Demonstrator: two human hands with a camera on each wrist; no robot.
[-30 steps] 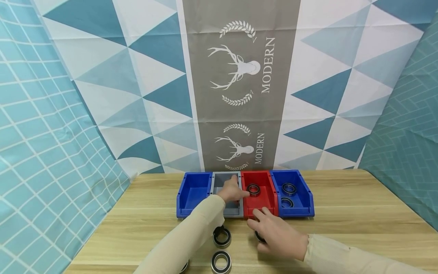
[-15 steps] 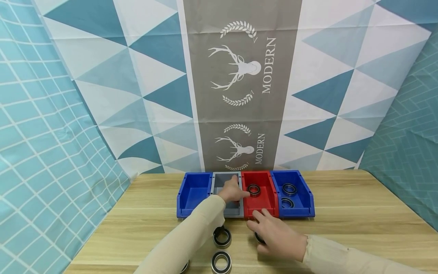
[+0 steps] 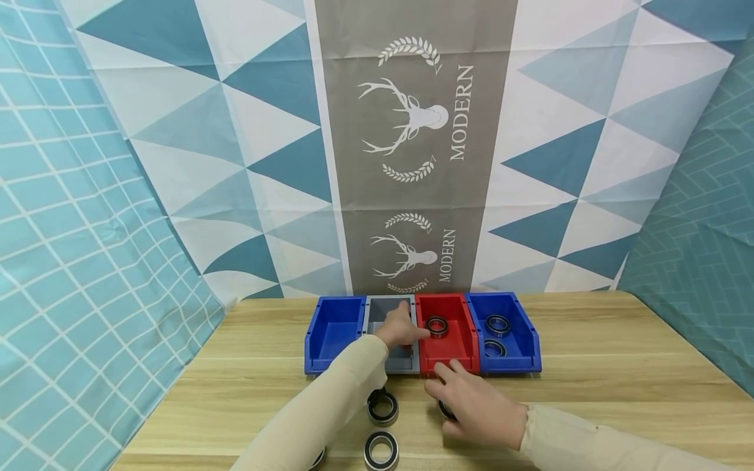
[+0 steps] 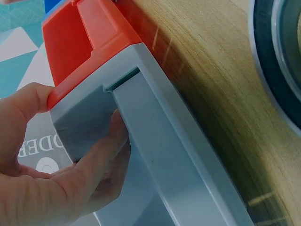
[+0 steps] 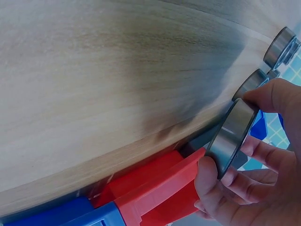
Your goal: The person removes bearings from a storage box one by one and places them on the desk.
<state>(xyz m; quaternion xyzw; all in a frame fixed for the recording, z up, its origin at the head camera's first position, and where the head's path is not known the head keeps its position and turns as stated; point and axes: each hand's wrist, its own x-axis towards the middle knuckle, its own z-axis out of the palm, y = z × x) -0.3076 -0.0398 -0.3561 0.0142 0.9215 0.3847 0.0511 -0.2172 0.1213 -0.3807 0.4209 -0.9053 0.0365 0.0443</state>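
My left hand (image 3: 399,327) reaches to the grey bin (image 4: 183,136). In the left wrist view its fingers dip inside that bin and the thumb touches the red bin's edge, so it pinches the side walls where the two meet. In front of the red bin (image 3: 453,345), my right hand (image 3: 476,404) holds a ball bearing (image 5: 233,134) by its rim between thumb and fingers, tilted above the table; the head view shows only its left edge. Another bearing (image 3: 436,318) lies in the red bin.
Blue bins (image 3: 338,337) (image 3: 524,343) flank the row; the right one contains two bearings (image 3: 497,316). Two more bearings (image 3: 368,451) lie on the wooden table (image 3: 595,366) before the grey bin, and another (image 3: 320,459) is partly behind the left sleeve. Patterned cloth hangs behind.
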